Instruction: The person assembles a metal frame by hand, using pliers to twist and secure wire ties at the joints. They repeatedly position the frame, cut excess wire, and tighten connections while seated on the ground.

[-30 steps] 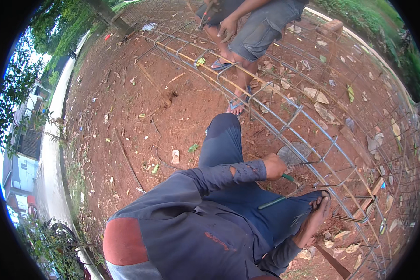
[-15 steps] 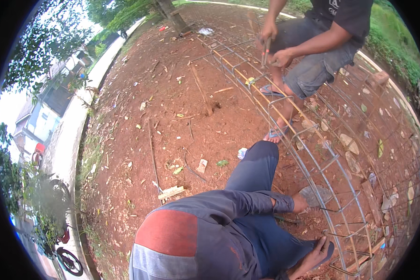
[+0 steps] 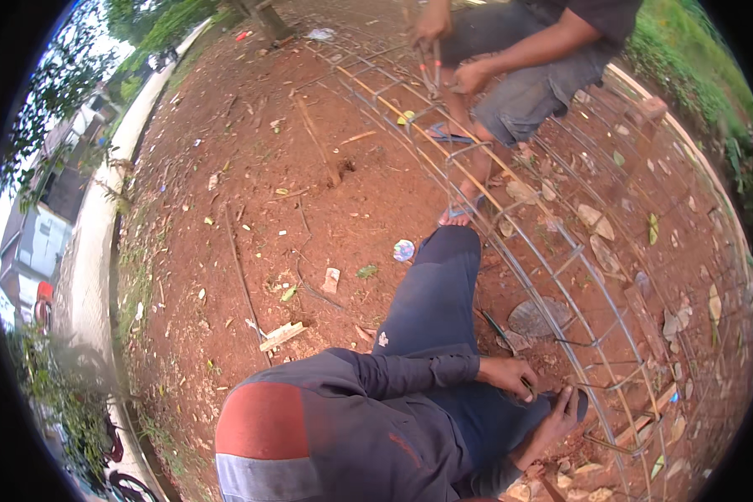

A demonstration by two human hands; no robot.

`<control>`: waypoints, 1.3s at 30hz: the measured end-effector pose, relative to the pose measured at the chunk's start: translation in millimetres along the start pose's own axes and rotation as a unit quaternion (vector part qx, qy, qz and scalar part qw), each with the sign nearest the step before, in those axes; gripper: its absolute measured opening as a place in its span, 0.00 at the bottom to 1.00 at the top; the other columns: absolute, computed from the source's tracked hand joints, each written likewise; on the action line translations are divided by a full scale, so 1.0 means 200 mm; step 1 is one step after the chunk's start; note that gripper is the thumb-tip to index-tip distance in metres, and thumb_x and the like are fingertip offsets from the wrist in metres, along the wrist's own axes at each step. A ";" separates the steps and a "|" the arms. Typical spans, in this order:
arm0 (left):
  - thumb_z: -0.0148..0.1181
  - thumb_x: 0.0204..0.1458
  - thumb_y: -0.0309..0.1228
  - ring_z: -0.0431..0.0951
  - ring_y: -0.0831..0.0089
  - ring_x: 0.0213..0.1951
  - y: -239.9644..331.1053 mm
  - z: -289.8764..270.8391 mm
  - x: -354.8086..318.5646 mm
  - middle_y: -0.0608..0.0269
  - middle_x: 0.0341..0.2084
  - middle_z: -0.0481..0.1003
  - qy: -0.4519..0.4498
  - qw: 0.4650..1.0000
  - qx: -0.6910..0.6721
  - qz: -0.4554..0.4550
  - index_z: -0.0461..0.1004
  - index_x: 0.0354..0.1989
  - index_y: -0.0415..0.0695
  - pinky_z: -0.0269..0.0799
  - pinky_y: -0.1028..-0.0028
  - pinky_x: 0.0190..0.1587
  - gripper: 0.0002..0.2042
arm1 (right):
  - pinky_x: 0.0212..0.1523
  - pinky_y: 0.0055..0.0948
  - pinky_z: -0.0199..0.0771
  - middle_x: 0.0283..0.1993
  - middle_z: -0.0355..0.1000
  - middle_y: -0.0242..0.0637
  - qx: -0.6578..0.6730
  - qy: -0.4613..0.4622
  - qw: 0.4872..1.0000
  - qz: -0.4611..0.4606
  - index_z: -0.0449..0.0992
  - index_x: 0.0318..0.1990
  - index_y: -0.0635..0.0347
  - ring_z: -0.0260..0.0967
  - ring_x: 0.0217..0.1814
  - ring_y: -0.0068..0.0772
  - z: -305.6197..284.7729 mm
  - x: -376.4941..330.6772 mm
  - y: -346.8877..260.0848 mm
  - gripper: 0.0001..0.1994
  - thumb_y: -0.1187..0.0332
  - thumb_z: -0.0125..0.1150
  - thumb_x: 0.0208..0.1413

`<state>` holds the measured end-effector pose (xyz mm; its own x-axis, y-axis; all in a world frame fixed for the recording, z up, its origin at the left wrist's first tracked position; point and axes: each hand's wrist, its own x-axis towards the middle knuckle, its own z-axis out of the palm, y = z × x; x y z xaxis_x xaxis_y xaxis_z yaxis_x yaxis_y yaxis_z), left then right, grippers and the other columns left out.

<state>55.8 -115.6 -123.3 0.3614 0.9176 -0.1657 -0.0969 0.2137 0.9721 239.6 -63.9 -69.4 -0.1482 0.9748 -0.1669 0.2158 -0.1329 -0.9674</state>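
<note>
My left hand (image 3: 510, 377), at the end of a dark sleeve, is closed in front of my bent right leg. A small thing between its fingertips is too tiny to name. Close beside it, my right hand (image 3: 554, 423) has its fingers bent and drawn together over the dark trouser leg; what they hold, if anything, cannot be made out. Just right of both hands runs a long cage of steel rebar (image 3: 579, 247) with square stirrups. A slim dark-handled tool (image 3: 495, 328) lies on the soil near a flat grey stone (image 3: 540, 319).
A co-worker (image 3: 519, 84) across the cage grips long-handled pincers (image 3: 431, 74) at its bars. More rebar mesh (image 3: 694, 335) spreads to the right. Wood scraps (image 3: 282, 336), a stick (image 3: 316, 138) and leaves lie on red soil. A concrete path (image 3: 96, 243) borders the left.
My left hand has lifted away from the ground by the grey stone and come back beside my right hand. The view has shifted, so the surroundings sit further left. The co-worker's pincers stay at the cage.
</note>
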 end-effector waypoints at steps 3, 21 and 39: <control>0.64 0.60 0.36 0.77 0.69 0.55 0.19 -0.10 -0.02 0.59 0.52 0.80 -0.012 0.990 -0.115 -0.077 0.82 0.46 0.37 0.69 0.69 0.60 0.14 | 0.38 0.23 0.75 0.36 0.73 0.29 0.247 0.099 0.956 0.123 0.78 0.56 0.63 0.72 0.38 0.21 -0.01 0.01 -0.08 0.17 0.60 0.61 0.70; 0.52 0.70 0.33 0.76 0.72 0.30 0.27 0.25 0.12 0.66 0.27 0.68 0.153 0.941 -0.289 -0.082 0.64 0.59 0.38 0.82 0.64 0.40 0.16 | 0.43 0.26 0.85 0.42 0.79 0.41 0.365 0.168 0.909 0.108 0.76 0.58 0.74 0.81 0.43 0.31 -0.12 -0.17 0.00 0.19 0.66 0.63 0.68; 0.65 0.56 0.24 0.76 0.50 0.56 0.28 0.33 0.12 0.51 0.53 0.76 0.198 0.883 0.401 0.145 0.74 0.57 0.41 0.67 0.53 0.65 0.20 | 0.35 0.21 0.83 0.42 0.81 0.46 0.305 0.187 0.928 0.102 0.78 0.55 0.76 0.83 0.41 0.32 -0.20 -0.06 -0.10 0.17 0.69 0.65 0.66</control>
<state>120.8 -104.1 -61.8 0.0617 0.9741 0.2174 0.6125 -0.2090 0.7624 276.0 -66.4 -39.4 0.2052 0.8970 -0.3914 -0.4001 -0.2881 -0.8700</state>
